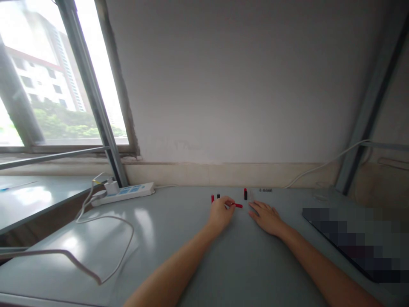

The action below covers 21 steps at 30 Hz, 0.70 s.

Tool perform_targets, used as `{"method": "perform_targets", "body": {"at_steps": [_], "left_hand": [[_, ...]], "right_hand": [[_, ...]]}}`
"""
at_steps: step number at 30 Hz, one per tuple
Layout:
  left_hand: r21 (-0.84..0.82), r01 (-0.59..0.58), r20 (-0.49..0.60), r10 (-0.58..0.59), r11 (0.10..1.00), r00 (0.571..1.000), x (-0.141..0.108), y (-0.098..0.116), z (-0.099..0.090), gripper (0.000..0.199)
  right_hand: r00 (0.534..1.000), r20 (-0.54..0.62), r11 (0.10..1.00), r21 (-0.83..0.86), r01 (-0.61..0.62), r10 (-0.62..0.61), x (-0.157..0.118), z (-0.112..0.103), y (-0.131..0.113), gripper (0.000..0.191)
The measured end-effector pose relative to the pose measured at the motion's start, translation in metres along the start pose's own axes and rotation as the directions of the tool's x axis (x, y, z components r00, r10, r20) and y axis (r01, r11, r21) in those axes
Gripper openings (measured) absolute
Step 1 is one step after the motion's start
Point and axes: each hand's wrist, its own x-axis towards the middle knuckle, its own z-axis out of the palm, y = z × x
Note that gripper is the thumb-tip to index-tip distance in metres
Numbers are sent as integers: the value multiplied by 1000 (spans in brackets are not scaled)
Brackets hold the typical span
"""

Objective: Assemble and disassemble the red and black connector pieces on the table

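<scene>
My left hand is closed in a pinch on a slim red stick, which lies low over the desk and points right. Just behind that hand stand a small red cylinder and a small black one, their lower parts hidden by it. My right hand rests palm down on the desk with its fingers apart, holding nothing. Beyond its fingertips is a short upright piece, red and black. A faint clear object seems to be beside it, too blurred to name.
On the grey desk, a white power strip with plugs sits at the left, its cable looping forward. Small dark pieces lie near the wall. A dark-edged flat object, mostly pixelated, is at the right. Metal posts flank the desk.
</scene>
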Motion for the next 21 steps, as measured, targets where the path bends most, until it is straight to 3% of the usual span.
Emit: {"method": "perform_targets", "body": {"at_steps": [3,8,14,21], "left_hand": [[-89,38,-31,-41,995,999,-6,-7,1,14],[-260,112,-56,-130,959,990,-6,-13,3,14],[-313,169,-32,-188,934,982,-4,-12,5,13],[-343,145,-52,-172,928,984,-4,-14,6,13]], "right_hand": [[999,-33,1000,-4,12,-12,0,1,0,46],[979,-160,987,78,143,-129,-6,-5,-6,34],[925,-371,932,301,202,-80,-8,-14,-14,16],[944,-324,787,567,242,-57,-5,-14,-16,8]]}}
